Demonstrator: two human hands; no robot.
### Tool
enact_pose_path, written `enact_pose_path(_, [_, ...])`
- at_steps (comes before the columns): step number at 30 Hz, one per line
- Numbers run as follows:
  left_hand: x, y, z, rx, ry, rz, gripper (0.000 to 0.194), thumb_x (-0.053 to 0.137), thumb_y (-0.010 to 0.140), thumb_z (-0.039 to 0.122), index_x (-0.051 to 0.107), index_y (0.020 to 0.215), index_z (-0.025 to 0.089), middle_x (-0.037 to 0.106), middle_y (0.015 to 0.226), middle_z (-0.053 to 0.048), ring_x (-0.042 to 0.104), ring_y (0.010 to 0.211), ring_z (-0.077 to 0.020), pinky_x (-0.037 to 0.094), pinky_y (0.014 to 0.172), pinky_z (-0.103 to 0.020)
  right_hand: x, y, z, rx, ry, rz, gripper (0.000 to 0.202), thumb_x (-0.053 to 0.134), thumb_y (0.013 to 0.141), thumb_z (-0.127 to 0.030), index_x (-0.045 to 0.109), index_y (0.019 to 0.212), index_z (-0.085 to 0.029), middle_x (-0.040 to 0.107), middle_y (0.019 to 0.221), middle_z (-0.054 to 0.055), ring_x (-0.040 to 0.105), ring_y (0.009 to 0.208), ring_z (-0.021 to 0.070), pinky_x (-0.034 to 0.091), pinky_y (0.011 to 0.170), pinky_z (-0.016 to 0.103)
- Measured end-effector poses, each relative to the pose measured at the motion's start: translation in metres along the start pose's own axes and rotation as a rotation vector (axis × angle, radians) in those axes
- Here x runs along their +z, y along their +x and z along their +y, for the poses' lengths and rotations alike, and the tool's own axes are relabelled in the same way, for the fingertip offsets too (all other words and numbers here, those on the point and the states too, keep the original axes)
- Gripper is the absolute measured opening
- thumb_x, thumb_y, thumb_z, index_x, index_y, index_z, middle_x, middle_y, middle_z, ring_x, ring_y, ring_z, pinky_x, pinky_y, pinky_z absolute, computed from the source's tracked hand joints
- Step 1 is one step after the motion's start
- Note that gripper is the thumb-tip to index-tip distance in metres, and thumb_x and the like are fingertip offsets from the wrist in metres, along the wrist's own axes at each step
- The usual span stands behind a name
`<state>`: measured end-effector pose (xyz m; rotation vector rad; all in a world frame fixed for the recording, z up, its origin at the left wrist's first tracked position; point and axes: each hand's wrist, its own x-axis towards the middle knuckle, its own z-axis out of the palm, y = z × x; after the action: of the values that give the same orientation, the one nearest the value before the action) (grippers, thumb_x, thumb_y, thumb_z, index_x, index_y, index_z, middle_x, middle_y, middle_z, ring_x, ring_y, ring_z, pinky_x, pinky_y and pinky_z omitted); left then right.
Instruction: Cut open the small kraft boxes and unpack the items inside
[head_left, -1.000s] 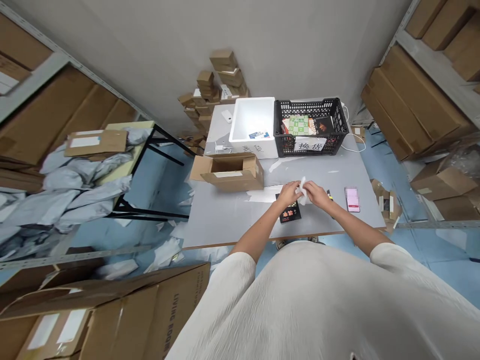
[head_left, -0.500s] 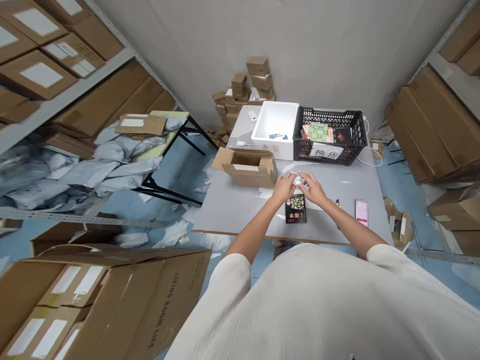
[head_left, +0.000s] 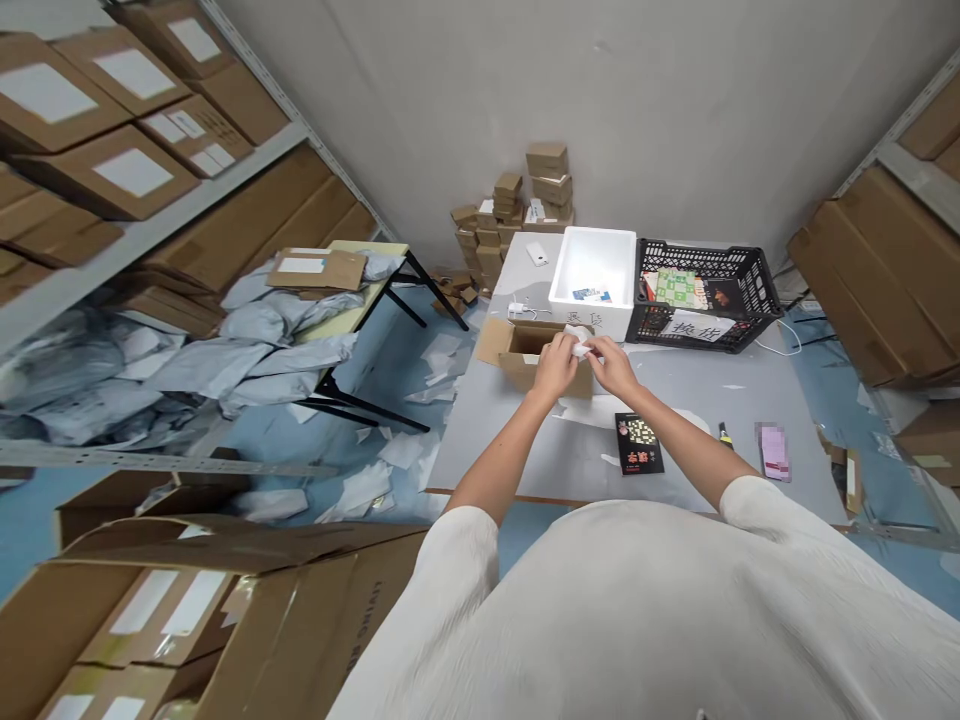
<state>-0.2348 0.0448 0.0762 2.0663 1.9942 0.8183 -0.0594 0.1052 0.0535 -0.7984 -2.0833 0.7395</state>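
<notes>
A crumpled piece of white paper is held between my two hands, over the right end of an open cardboard box. My left hand is closed on the paper's left side, and my right hand pinches it from the right. A black book with a yellow grid on its cover lies on the grey table, below my right hand. The inside of the box is partly hidden by its walls and my hands.
Behind the hands stand a white foam box and a black crate of books. A phone and a small cutter lie at the right. Grey parcels cover a side table at the left.
Both hands have moved left with the white paper, from above the black book to over the cardboard box. The camera view has shifted, and the book stays on the table.
</notes>
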Motion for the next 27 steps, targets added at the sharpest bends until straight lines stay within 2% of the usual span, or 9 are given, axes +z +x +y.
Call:
enact_pose_path(3, [-0.007, -0.002, -0.032, -0.045, 0.011, -0.012, 0.036, 0.05, 0.101, 0.013, 0.062, 0.133, 0.025, 0.067, 0.137, -0.012, 0.064, 0.129, -0.0298, 0.049, 0.108, -0.041, 0.034, 0.018, 0.004, 0.067, 0.028, -0.025, 0.029, 0.053, 0.108, -0.041, 0.072, 0.122, -0.024, 0.071, 0.116, 0.011, 0.068, 0.1, 0.0266, 0.058, 0.095, 0.041])
enact_pose_path(6, [-0.01, -0.003, -0.054, -0.09, 0.014, -0.021, 0.042, 0.049, 0.103, 0.015, 0.058, 0.143, 0.024, 0.065, 0.144, -0.013, 0.062, 0.134, -0.0303, 0.049, 0.109, -0.041, 0.06, 0.033, 0.012, 0.148, 0.01, -0.032, 0.028, 0.054, 0.106, -0.036, 0.073, 0.12, -0.022, 0.073, 0.115, 0.011, 0.068, 0.098, 0.0267, 0.057, 0.096, 0.042])
enact_pose_path(9, [-0.01, -0.006, -0.067, -0.118, 0.041, -0.025, 0.044, 0.049, 0.103, 0.017, 0.058, 0.146, 0.024, 0.063, 0.149, -0.015, 0.06, 0.136, -0.0315, 0.048, 0.11, -0.043, 0.075, 0.045, 0.023, 0.204, -0.026, -0.066, 0.028, 0.055, 0.103, -0.033, 0.075, 0.118, -0.021, 0.074, 0.112, 0.011, 0.069, 0.098, 0.0271, 0.057, 0.098, 0.042])
enact_pose_path(12, [-0.009, -0.009, -0.074, -0.114, 0.077, -0.066, 0.041, 0.048, 0.105, 0.02, 0.062, 0.143, 0.023, 0.066, 0.143, -0.015, 0.061, 0.131, -0.0318, 0.045, 0.112, -0.046, 0.083, 0.052, 0.032, 0.241, -0.062, -0.13, 0.03, 0.056, 0.101, -0.03, 0.077, 0.12, -0.022, 0.075, 0.112, 0.01, 0.069, 0.1, 0.027, 0.058, 0.099, 0.043])
enact_pose_path(16, [-0.006, -0.011, -0.078, -0.133, 0.108, -0.085, 0.034, 0.048, 0.107, 0.026, 0.073, 0.129, 0.025, 0.07, 0.137, -0.015, 0.057, 0.138, -0.0337, 0.034, 0.123, -0.054, 0.084, 0.053, 0.037, 0.263, -0.201, -0.218, 0.041, 0.06, 0.099, -0.032, 0.078, 0.134, -0.022, 0.072, 0.13, 0.014, 0.066, 0.115, 0.0331, 0.055, 0.108, 0.052])
enact_pose_path(20, [-0.002, -0.009, -0.075, -0.178, 0.093, -0.038, 0.035, 0.046, 0.109, 0.029, 0.076, 0.127, 0.026, 0.068, 0.145, -0.016, 0.05, 0.148, -0.035, 0.027, 0.127, -0.06, 0.076, 0.05, 0.035, 0.245, -0.312, -0.211, 0.05, 0.056, 0.103, -0.035, 0.071, 0.149, -0.021, 0.063, 0.147, 0.018, 0.06, 0.13, 0.0395, 0.049, 0.116, 0.059])
enact_pose_path(23, [-0.001, -0.006, -0.068, -0.139, 0.061, -0.016, 0.036, 0.045, 0.109, 0.029, 0.074, 0.129, 0.026, 0.067, 0.149, -0.015, 0.051, 0.148, -0.0334, 0.028, 0.126, -0.058, 0.064, 0.047, 0.035, 0.223, -0.29, -0.165, 0.047, 0.052, 0.106, -0.037, 0.074, 0.145, -0.022, 0.062, 0.149, 0.016, 0.058, 0.135, 0.0377, 0.047, 0.12, 0.057])
enact_pose_path(27, [-0.001, -0.003, -0.048, -0.032, 0.027, -0.004, 0.036, 0.044, 0.108, 0.025, 0.072, 0.131, 0.026, 0.065, 0.152, -0.014, 0.053, 0.146, -0.0309, 0.03, 0.125, -0.054, 0.037, 0.038, 0.043, 0.221, -0.222, -0.063, 0.04, 0.053, 0.106, -0.041, 0.078, 0.131, -0.023, 0.067, 0.139, 0.015, 0.06, 0.134, 0.0348, 0.047, 0.121, 0.055])
